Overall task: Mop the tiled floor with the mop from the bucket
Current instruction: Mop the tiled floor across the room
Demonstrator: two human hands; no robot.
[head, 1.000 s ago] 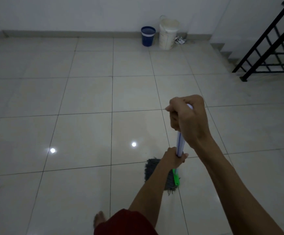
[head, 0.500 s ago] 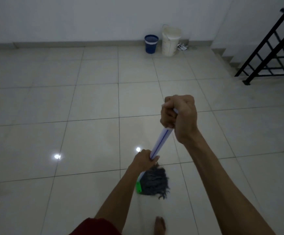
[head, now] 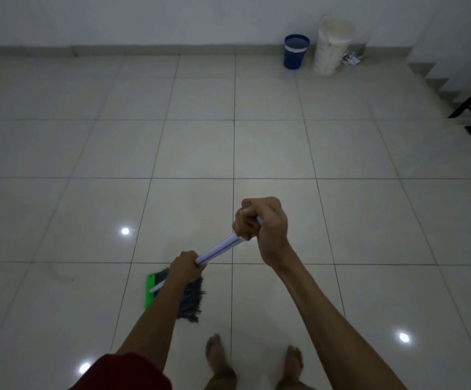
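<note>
Mop head lies on the tiled floor; left hand and right hand grip its handle, fingers curled tight.

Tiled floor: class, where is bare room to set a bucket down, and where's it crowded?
Bare: glossy cream tiles left of the dark blue plastic bucket, down to the grey string mop. Crowded: beside the tall white bucket; round the bare feet.
</note>
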